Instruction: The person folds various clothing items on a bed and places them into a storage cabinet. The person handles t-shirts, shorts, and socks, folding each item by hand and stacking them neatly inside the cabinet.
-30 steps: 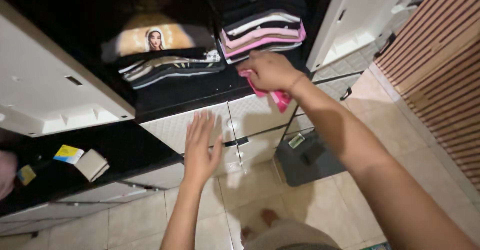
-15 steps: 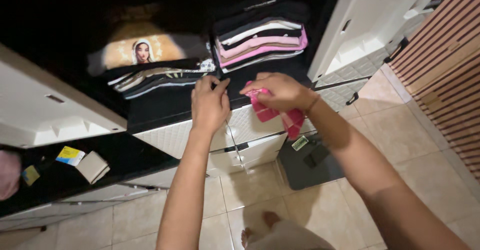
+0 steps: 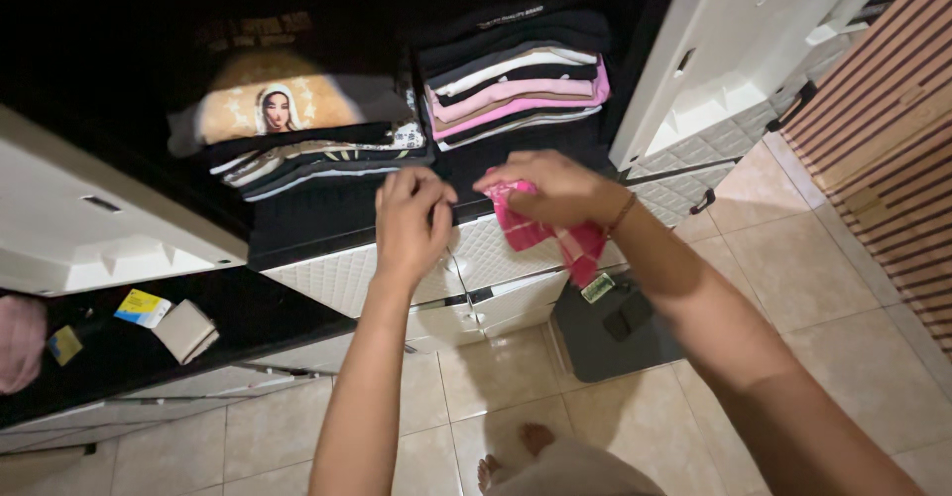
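Two folded clothes stacks [image 3: 516, 74] on the dark wardrobe shelf [image 3: 327, 213] above you, your right hand [image 3: 555, 188] clutching a pink cloth [image 3: 545, 233] at the shelf edge, your left hand [image 3: 412, 218] curled narrow beside it, empty as far as shows.

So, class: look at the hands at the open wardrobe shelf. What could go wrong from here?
1. The pink cloth hangs loose from the right hand; it may slip to the floor tiles.
2. The left hand works close beside the dark stack of folded shirts; a nudge could topple it.
3. The open white door stands near the right arm; it could get bumped.
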